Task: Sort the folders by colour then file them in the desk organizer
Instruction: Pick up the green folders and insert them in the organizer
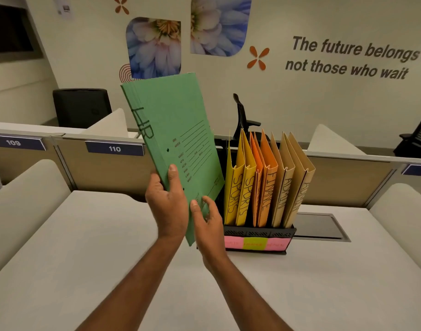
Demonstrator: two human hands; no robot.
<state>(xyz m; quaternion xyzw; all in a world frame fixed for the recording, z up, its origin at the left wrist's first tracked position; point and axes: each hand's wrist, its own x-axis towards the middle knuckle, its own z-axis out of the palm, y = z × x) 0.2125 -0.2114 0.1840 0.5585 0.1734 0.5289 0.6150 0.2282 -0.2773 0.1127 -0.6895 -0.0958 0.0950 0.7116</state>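
A green folder [173, 130] marked "HR" is held up in the air, tilted left, just left of the black desk organizer [259, 235]. My left hand [167, 201] grips its lower edge, thumb on the front cover. My right hand [208, 220] pinches the bottom right corner. In the organizer stand two yellow "SPORTS" folders [240, 187], two orange "FINANCE" folders [266, 185] and two tan "ADMIN" folders [293, 185], all upright with spines facing me. Pink and yellow labels line the organizer's front.
The white desk [97, 247] spreads in front of me. A grey cable flap [321, 226] is set in it right of the organizer. Beige partitions with number plates 109 and 110 run behind, with office chairs beyond.
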